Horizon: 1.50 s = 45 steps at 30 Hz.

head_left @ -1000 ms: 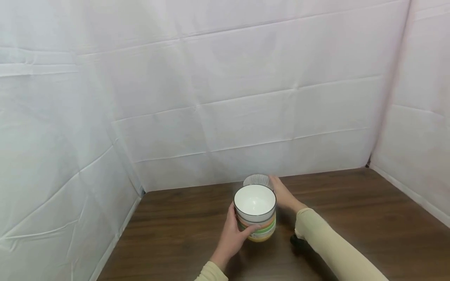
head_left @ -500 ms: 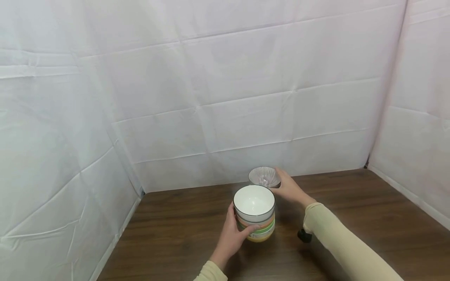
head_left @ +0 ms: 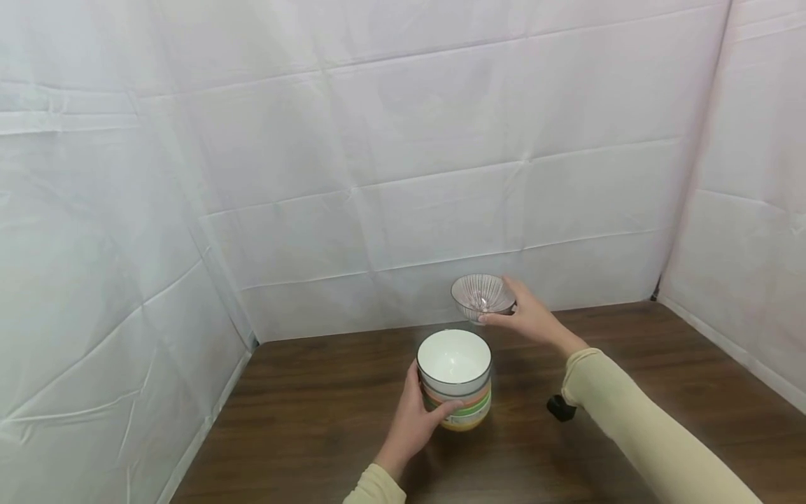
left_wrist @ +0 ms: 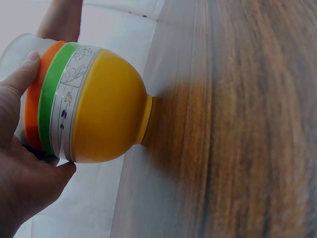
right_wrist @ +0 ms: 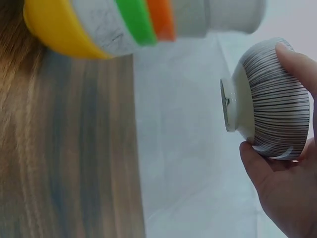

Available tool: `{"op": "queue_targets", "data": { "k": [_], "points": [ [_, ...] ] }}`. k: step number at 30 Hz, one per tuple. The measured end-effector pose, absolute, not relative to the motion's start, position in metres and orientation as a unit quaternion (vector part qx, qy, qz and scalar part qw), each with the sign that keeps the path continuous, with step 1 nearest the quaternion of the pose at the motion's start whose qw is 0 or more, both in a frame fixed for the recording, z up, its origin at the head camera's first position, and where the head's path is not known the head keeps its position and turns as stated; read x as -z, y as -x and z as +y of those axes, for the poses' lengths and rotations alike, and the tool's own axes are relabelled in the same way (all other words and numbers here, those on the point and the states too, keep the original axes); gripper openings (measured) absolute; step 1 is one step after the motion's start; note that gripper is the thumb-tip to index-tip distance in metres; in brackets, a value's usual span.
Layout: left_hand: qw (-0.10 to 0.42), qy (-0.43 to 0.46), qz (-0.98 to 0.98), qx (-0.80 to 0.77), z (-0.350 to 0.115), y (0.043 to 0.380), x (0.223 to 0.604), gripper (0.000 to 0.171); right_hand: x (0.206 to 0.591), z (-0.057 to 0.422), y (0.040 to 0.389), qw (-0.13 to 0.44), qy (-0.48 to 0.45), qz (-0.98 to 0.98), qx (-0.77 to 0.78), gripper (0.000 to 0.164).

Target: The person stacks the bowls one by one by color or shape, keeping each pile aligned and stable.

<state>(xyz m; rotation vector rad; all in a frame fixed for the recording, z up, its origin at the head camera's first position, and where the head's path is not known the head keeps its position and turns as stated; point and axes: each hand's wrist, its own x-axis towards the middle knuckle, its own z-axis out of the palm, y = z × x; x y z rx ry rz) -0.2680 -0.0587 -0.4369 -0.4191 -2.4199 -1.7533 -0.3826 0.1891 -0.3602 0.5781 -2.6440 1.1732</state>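
Note:
A stack of nested bowls (head_left: 455, 357) stands on the brown table, white inside at the top with a dark rim. In the left wrist view its side shows a yellow bowl (left_wrist: 111, 106) at the bottom, then patterned white, green and orange bands. My left hand (head_left: 418, 420) grips the stack's side, thumb in front. Raised behind and slightly right of the stack is a striped bowl (head_left: 481, 297), which my right hand (head_left: 529, 315) holds by its right side. In the right wrist view this striped bowl (right_wrist: 275, 99) hangs apart from the stack, its foot uncovered.
The dark wood table (head_left: 315, 406) ends against white cloth walls (head_left: 378, 175) at the back and sides. A small black object (head_left: 560, 407) shows beside the right sleeve, just above the table; it may be part of the wrist gear.
My right hand has lifted the striped bowl up and to the right, out from behind the stack. The left hand and the stack have hardly moved.

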Motion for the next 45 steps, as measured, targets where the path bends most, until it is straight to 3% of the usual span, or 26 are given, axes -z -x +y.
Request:
{"op": "queue_targets", "data": {
  "k": [18,45],
  "points": [
    [0.063,0.148,-0.796,0.584,-0.061,0.266,0.434,0.101,0.326,0.164,0.338,0.152,-0.229,-0.874,-0.402,0.101],
    [0.062,0.160,-0.798,0.578,-0.059,0.266,0.436,0.101,0.371,0.140,0.300,0.144,-0.270,-0.867,-0.394,0.107]
  ]
}}
